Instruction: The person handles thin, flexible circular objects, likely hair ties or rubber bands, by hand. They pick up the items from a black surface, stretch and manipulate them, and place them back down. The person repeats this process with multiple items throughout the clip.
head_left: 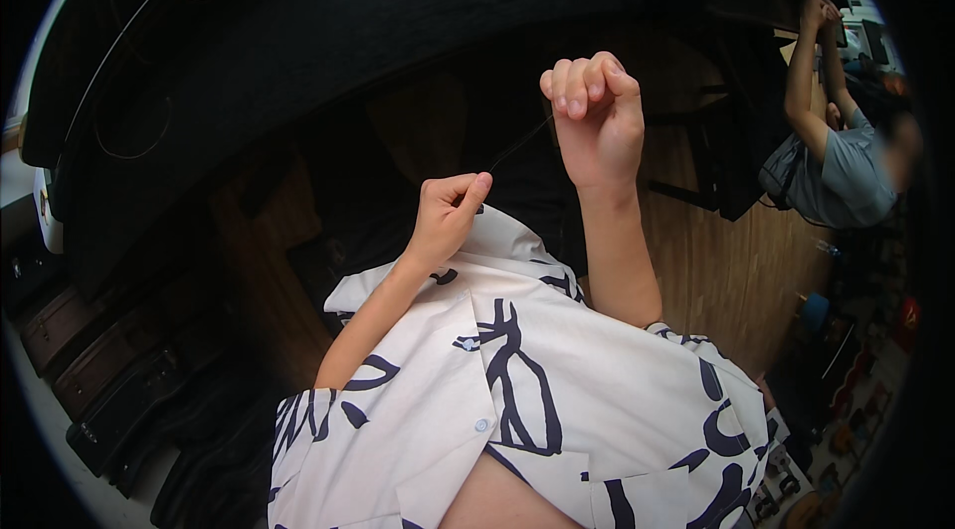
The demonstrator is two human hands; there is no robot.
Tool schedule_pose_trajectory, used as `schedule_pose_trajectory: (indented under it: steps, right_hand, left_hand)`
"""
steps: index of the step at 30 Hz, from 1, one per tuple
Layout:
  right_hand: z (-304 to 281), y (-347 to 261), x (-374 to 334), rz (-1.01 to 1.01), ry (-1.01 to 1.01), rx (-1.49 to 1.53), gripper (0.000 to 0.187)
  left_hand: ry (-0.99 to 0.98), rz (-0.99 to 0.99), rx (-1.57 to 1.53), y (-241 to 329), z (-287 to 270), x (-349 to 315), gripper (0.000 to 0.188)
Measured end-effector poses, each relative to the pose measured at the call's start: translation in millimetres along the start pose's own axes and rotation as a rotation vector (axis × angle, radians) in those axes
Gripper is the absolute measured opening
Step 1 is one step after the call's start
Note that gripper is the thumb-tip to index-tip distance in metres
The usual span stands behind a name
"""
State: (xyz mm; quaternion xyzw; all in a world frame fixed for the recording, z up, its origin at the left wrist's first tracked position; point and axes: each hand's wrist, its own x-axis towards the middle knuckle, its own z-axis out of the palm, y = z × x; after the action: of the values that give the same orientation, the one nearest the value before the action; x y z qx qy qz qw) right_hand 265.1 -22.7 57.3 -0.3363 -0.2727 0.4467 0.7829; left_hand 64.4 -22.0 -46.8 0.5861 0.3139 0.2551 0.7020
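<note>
A thin dark strand runs between my two hands; whether it is thread, string or wire I cannot tell. My left hand is closed in front of my shirt, with its thumb and forefinger pinching the lower end of the strand. Higher up and to the right, my right hand is curled with its palm side toward me, and the strand runs into its bent fingers. Any length inside the fists is hidden.
A large black surface fills the far side, with a thin light strand lying in curves at its left. Dark hard cases stand at the lower left. A person in a grey shirt works at the right, above a wooden floor.
</note>
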Motion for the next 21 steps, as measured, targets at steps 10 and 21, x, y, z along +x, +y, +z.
schedule_pose_trajectory:
  steps: [10,21]
  right_hand:
    - [14.9,9.6,-9.7,0.025,-0.189,-0.143,0.033]
    - [17.7,11.7,-33.7,0.165,-0.309,-0.164,0.028]
  left_hand:
    - [-0.241,0.141,0.206,84.7,-14.6,19.2,0.038]
    - [0.027,0.344,0.128,116.2,-3.0,15.2,0.013]
